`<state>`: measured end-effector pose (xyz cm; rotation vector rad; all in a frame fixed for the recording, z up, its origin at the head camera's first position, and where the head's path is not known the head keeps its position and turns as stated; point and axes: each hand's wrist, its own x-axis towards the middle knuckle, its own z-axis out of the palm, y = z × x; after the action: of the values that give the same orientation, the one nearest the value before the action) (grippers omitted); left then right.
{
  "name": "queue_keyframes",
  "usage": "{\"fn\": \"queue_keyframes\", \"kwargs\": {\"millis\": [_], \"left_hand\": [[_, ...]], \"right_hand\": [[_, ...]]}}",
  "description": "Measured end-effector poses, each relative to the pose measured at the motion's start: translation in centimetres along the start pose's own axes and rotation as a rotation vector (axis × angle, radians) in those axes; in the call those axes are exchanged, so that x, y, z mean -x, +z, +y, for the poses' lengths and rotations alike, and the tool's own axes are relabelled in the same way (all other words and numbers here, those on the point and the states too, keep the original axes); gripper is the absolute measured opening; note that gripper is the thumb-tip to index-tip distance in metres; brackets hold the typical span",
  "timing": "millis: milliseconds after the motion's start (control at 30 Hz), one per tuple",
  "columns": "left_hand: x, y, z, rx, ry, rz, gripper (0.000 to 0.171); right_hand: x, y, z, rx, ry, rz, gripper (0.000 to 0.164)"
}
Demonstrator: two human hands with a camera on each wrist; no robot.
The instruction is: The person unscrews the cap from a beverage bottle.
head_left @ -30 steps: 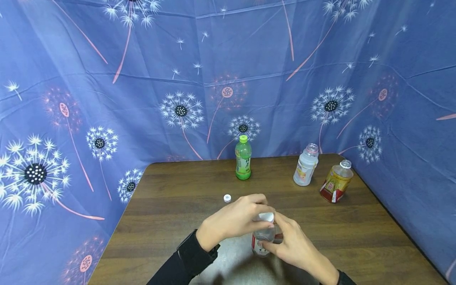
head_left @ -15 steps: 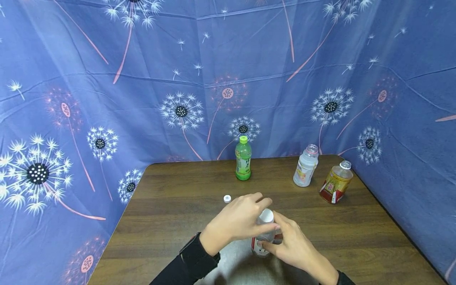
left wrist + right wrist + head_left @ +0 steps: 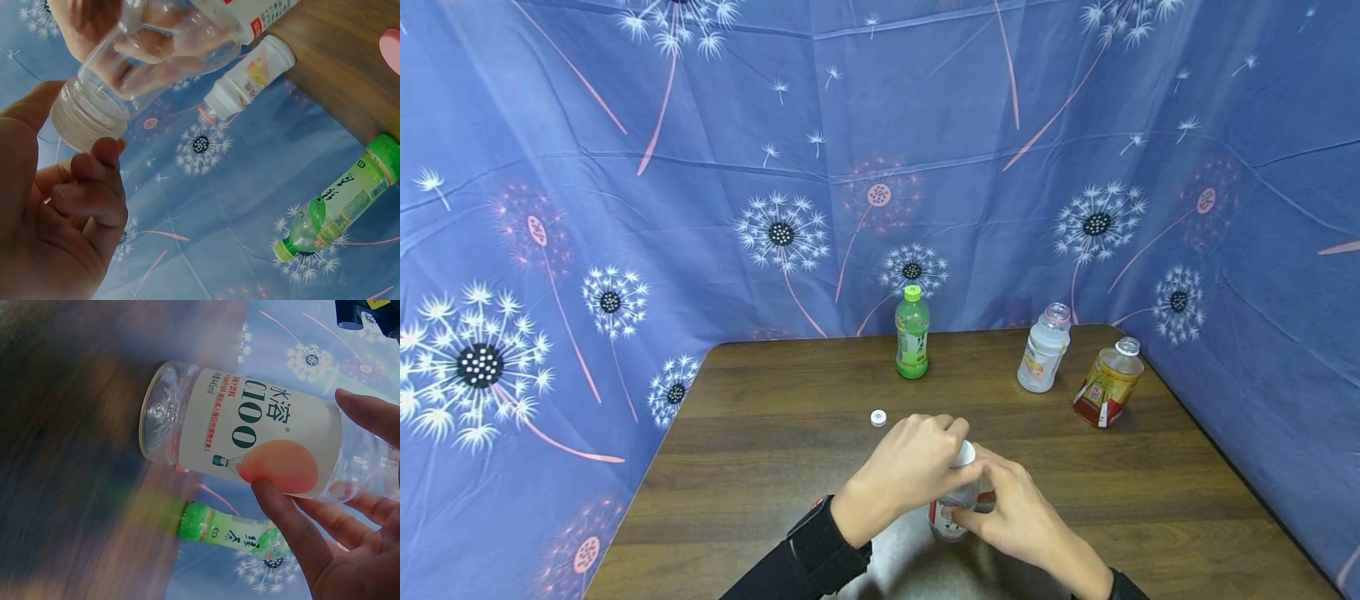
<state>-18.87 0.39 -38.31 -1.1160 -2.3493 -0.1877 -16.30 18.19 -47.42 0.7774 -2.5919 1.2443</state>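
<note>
Table [image 3: 752,450]: brown wood-grain top, grain running side to side, far corners rounded, pale glare on near middle. Toward far edge, about midway along: green bottle [image 3: 912,337], upright, green cap [image 3: 912,292] on, pale label. Well apart to the right: white bottle [image 3: 1041,354], standing, orange-toned picture on label, clear neck. Just beside, closer to right edge: yellow-and-red bottle [image 3: 1105,387], standing, clear shoulders. Nearer than green bottle, slightly left: small white cap [image 3: 878,417]. Near side: clear bottle [image 3: 952,528], touching tabletop or just above, hard to tell.
</note>
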Motion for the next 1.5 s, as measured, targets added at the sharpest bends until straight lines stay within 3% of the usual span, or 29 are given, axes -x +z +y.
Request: {"fn": "queue_keyframes", "kwargs": {"millis": [300,533,700,933,1133,1367,1500], "left_hand": [[-0.2,-0.1,-0.4,0.035,0.063,-0.021,0.03],[-0.2,-0.1,-0.7,0.076,0.078,-0.034,0.03],[0.2,0.5,-1.0,0.109,0.071,0.016,0.033],[1.2,1.3,-1.5,0.168,0.001,0.071,0.041],[2.7,0.4,-2.3,0.199,-0.095,0.041,0.041],[5.6,-1.2,-4.1,0.179,-0.186,0.005,0.035],[7.3,-1.6,-5.4,0.174,-0.268,-0.036,0.029]], "right_hand": [[-0.2,-0.3,-0.1,0.049,-0.077,0.012,0.058],[-0.1,-0.2,-0.2,0.041,-0.052,0.003,0.059],[-0.1,0.0,-0.2,0.042,-0.039,0.001,0.06],[-0.2,0.2,-0.1,0.022,-0.003,-0.002,0.062],[-0.4,0.4,0.1,0.059,-0.019,0.023,0.065],[-0.6,0.0,0.1,0.031,0.071,0.069,0.067],[-1.0,-0.6,0.2,0.068,0.093,0.108,0.071]]}}
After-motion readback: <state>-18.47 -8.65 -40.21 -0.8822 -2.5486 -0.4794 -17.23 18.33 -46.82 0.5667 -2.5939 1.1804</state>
